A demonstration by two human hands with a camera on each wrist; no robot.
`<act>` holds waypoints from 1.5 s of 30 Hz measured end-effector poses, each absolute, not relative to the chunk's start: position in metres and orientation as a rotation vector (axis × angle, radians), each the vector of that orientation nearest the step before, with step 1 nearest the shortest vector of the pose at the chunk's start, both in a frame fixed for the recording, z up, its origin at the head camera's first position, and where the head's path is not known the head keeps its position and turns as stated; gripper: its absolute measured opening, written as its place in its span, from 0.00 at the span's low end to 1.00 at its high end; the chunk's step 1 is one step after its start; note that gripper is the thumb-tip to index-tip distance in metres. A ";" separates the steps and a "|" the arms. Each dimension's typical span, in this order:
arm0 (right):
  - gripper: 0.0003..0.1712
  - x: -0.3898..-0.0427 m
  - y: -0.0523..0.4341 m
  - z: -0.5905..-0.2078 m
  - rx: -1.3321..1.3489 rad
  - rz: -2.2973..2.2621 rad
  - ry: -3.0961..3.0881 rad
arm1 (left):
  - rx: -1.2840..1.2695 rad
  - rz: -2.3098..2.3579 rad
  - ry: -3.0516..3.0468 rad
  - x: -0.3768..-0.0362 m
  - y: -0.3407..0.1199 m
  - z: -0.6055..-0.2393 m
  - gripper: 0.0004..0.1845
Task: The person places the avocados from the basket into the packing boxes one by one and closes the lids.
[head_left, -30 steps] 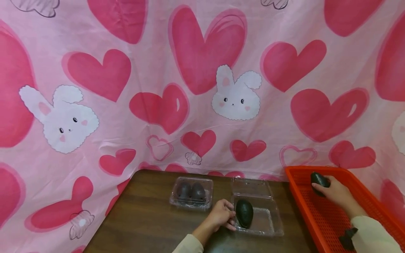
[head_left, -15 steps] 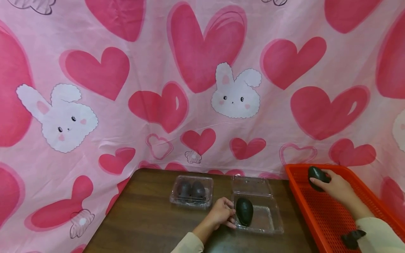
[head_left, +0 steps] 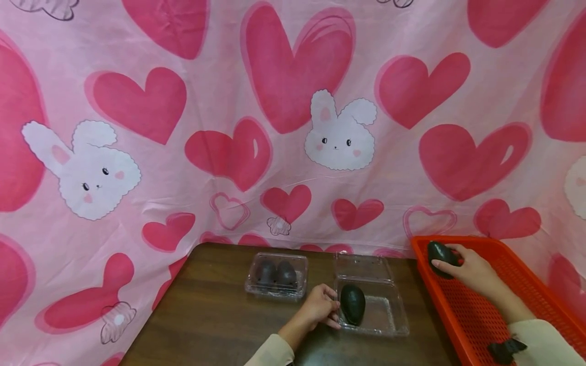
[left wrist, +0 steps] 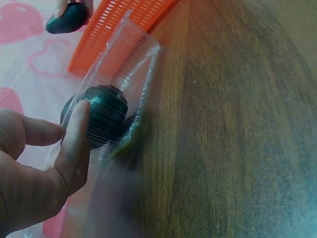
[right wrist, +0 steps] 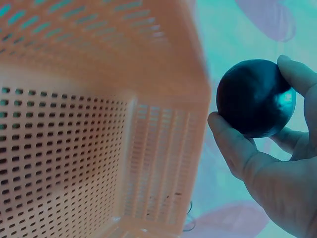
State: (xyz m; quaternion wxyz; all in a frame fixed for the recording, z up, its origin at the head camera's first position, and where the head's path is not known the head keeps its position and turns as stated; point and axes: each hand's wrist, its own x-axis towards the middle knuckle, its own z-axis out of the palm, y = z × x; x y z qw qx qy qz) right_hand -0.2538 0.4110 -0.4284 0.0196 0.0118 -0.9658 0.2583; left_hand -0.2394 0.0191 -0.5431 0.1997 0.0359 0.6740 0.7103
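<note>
**Avocado lifted over basket corner**

Right hand [head_left: 473, 269] fingers curled around a dark, smooth, ovoid avocado [head_left: 440, 258], above the perforated orange plastic basket [head_left: 476, 315] rim, 10 o'clock corner. Left hand [head_left: 318, 307] fingertips pinch the thin wall of the open clear clamshell [head_left: 382, 317] at its 9 o'clock side; second avocado [head_left: 353, 304] inside. Closed clamshell [head_left: 276, 275] at 10 o'clock on the wood-grain table [head_left: 206, 315].

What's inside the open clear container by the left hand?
One dark avocado lies in the left half of the open clear container; the right half shows bare. The avocado's underside is hidden.
</note>
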 end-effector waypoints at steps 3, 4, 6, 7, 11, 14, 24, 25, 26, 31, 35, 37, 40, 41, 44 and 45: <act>0.51 -0.252 0.402 -0.425 0.069 0.822 -3.007 | 0.099 1.982 1.891 -0.239 0.019 -0.543 0.09; 0.51 -0.251 0.399 -0.424 0.078 0.827 -3.009 | 0.096 1.982 1.891 -0.239 0.019 -0.543 0.09; 0.51 -0.250 0.393 -0.424 0.094 0.835 -3.009 | 0.097 1.979 1.891 -0.239 0.018 -0.543 0.09; 0.51 -0.249 0.390 -0.424 0.101 0.835 -3.010 | 0.099 1.979 1.890 -0.239 0.018 -0.543 0.09; 0.48 -0.244 0.378 -0.425 0.132 0.853 -3.006 | 0.113 1.975 1.881 -0.239 0.018 -0.542 0.09; 0.47 -0.241 0.367 -0.428 0.169 0.868 -3.010 | 0.116 1.974 1.873 -0.239 0.017 -0.541 0.09; 0.47 -0.235 0.335 -0.435 0.238 0.915 -3.069 | 0.117 1.968 1.879 -0.236 0.016 -0.538 0.09; 0.47 -0.235 0.332 -0.436 0.246 0.933 -3.070 | 0.117 1.969 1.880 -0.236 0.017 -0.538 0.09; 0.46 -0.235 0.330 -0.437 0.260 0.943 -3.068 | 0.113 1.971 1.881 -0.236 0.017 -0.538 0.09; 0.44 -0.237 0.320 -0.442 0.272 1.025 -3.082 | 0.105 1.975 1.885 -0.237 0.018 -0.539 0.10; 0.43 -0.236 0.313 -0.449 0.253 1.067 -3.118 | 0.110 1.971 1.879 -0.237 0.018 -0.540 0.09; 0.42 -0.235 0.308 -0.451 0.243 1.065 -3.131 | 0.106 1.971 1.876 -0.237 0.017 -0.540 0.09; 0.41 -0.234 0.300 -0.454 0.226 1.039 -3.151 | 0.097 1.965 1.881 -0.238 0.017 -0.540 0.09; 0.40 -0.234 0.297 -0.455 0.220 1.031 -3.155 | 0.094 1.960 1.884 -0.238 0.017 -0.539 0.09; 0.39 -0.234 0.290 -0.458 0.207 1.019 -3.160 | 0.099 1.953 1.890 -0.239 0.018 -0.539 0.09; 0.38 -0.233 0.288 -0.459 0.197 1.018 -3.162 | 0.101 1.951 1.889 -0.239 0.018 -0.539 0.09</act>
